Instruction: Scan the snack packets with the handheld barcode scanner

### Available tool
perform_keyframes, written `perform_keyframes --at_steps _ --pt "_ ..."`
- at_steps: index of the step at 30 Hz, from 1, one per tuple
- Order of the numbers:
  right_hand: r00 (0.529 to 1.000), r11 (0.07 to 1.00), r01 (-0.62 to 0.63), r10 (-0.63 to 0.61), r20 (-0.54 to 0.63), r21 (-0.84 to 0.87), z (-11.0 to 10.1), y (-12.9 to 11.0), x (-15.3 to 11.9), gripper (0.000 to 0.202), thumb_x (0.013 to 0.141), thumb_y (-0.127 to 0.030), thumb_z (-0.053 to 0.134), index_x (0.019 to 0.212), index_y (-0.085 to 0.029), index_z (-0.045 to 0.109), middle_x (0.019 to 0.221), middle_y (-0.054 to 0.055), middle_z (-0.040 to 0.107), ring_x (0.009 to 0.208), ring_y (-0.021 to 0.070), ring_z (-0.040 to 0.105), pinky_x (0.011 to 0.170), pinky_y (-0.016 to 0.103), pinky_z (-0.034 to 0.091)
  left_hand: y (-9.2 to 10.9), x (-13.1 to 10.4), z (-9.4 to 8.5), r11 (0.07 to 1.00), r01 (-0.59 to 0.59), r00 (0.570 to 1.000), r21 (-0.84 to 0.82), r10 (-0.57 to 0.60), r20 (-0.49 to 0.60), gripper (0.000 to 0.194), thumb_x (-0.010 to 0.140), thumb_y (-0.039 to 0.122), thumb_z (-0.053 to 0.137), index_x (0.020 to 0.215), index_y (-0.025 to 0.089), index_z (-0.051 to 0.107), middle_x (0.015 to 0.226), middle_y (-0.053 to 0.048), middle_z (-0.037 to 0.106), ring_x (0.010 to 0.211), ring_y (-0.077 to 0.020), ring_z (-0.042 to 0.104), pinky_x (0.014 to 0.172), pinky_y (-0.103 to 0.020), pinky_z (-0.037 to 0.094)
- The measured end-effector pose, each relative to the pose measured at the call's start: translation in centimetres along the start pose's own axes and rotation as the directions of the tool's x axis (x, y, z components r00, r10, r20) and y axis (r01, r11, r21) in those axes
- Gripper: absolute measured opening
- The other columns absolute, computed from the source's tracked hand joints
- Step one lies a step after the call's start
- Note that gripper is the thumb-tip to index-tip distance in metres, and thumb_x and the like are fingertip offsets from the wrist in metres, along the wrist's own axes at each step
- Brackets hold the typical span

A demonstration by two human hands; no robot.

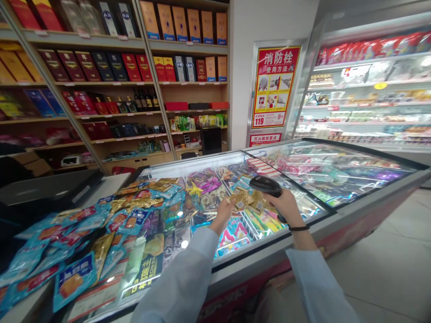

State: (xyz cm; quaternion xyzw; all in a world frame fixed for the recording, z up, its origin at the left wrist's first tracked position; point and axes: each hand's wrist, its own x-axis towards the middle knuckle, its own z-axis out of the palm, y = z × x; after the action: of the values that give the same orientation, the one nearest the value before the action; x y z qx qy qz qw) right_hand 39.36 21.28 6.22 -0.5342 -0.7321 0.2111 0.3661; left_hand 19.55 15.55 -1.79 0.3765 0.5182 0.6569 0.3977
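My right hand (285,207) is wrapped round the grip of a black barcode scanner (265,184), whose head points left. Just below the scanner's head are gold snack packets (243,200) with barcodes facing up. My left hand (223,212) pinches the near edge of one of these packets. Both hands are over the glass top of a chest freezer (305,197), and ice cream packs show through the glass. To the left, a heap of blue snack packets (76,276) and gold ones (103,251) is spread over the glass and the counter beside it.
A dark flat-topped device (50,186) stands at the left. Behind the freezer are shelves (121,83) of boxed bottles and a red fire hydrant sign (276,87). A lit open fridge (367,105) is at the back right. Tiled floor (387,251) lies to the right.
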Motion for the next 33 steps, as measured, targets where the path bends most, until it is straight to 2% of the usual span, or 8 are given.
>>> perform_keyframes --at_steps 3,6,9,11,17,22,27,33 --pt "0.999 0.999 -0.048 0.048 -0.003 -0.025 -0.4 1.7 0.6 0.039 0.064 -0.055 0.06 0.049 -0.019 0.059 0.046 0.006 0.06 0.054 0.0233 0.061 0.051 0.03 0.041 0.4 0.3 1.1 0.921 0.008 0.999 0.391 0.007 -0.038 0.021 0.083 0.035 0.058 0.094 0.018 0.058 0.076 -0.007 0.066 0.066 -0.0212 0.065 0.064 -0.036 0.052" --pt "0.996 0.996 -0.085 0.085 -0.003 -0.016 -0.5 2.9 1.2 0.039 0.062 -0.056 0.06 0.048 -0.02 0.058 0.046 0.006 0.061 0.054 0.0244 0.062 0.051 0.031 0.041 1.0 0.2 1.7 0.684 -0.114 0.983 0.72 0.185 -0.02 0.019 0.084 0.029 0.057 0.098 0.017 0.058 0.083 -0.009 0.065 0.085 -0.0243 0.064 0.08 -0.039 0.049" --pt "0.996 0.996 -0.088 0.088 -0.002 -0.013 -0.6 3.5 1.5 0.039 0.062 -0.057 0.06 0.049 -0.02 0.059 0.046 0.006 0.061 0.053 0.0251 0.062 0.05 0.032 0.041 1.0 0.0 2.0 0.496 -0.22 0.946 0.84 0.32 0.059 0.025 0.083 0.026 0.059 0.105 0.016 0.057 0.106 -0.013 0.062 0.106 -0.0262 0.057 0.094 -0.04 0.043" --pt "0.997 0.996 -0.082 0.082 -0.009 -0.03 -0.6 3.7 1.6 0.039 0.062 -0.057 0.06 0.047 -0.021 0.059 0.045 0.007 0.061 0.052 0.0251 0.061 0.049 0.032 0.041 0.7 -0.1 2.2 0.433 -0.264 0.932 0.862 0.346 0.111 0.034 0.083 0.027 0.06 0.114 0.015 0.055 0.118 -0.016 0.058 0.115 -0.0273 0.052 0.1 -0.042 0.039" --pt "0.995 0.992 -0.101 0.102 0.005 -0.078 -0.5 3.8 1.6 0.04 0.062 -0.057 0.061 0.043 -0.022 0.057 0.046 0.008 0.061 0.051 0.0244 0.06 0.049 0.034 0.041 -0.5 -0.3 2.5 0.382 -0.428 0.901 0.819 0.25 0.354 0.059 0.081 0.042 0.061 0.133 0.02 0.045 0.144 -0.013 0.044 0.135 -0.0276 0.037 0.112 -0.047 0.028" --pt "0.994 0.988 -0.108 0.111 0.021 -0.115 -0.7 3.4 1.5 0.04 0.063 -0.058 0.061 0.042 -0.024 0.057 0.048 0.008 0.062 0.053 0.0265 0.061 0.051 0.036 0.043 -0.6 -0.5 2.6 0.375 -0.419 0.906 0.827 0.23 0.354 0.058 0.084 0.043 0.058 0.134 0.017 0.045 0.145 -0.014 0.042 0.138 -0.0259 0.033 0.114 -0.046 0.025" --pt "0.995 0.983 -0.092 0.098 0.03 -0.161 -0.7 3.2 1.3 0.04 0.061 -0.058 0.063 0.038 -0.026 0.055 0.045 0.008 0.06 0.051 0.0275 0.059 0.05 0.038 0.042 0.1 -0.6 2.8 0.41 -0.429 0.896 0.805 0.308 0.321 0.051 0.085 0.043 0.056 0.129 0.017 0.049 0.14 -0.014 0.049 0.133 -0.0256 0.04 0.114 -0.045 0.027" --pt "0.994 0.992 -0.097 0.1 0.032 -0.08 -0.6 1.9 0.4 0.04 0.06 -0.06 0.064 0.039 -0.026 0.057 0.047 0.008 0.062 0.053 0.0271 0.06 0.05 0.038 0.044 3.1 -0.4 1.5 0.487 -0.444 0.878 0.753 0.402 0.258 0.033 0.084 0.031 0.058 0.115 0.018 0.058 0.131 -0.012 0.056 0.126 -0.0244 0.048 0.109 -0.041 0.036"
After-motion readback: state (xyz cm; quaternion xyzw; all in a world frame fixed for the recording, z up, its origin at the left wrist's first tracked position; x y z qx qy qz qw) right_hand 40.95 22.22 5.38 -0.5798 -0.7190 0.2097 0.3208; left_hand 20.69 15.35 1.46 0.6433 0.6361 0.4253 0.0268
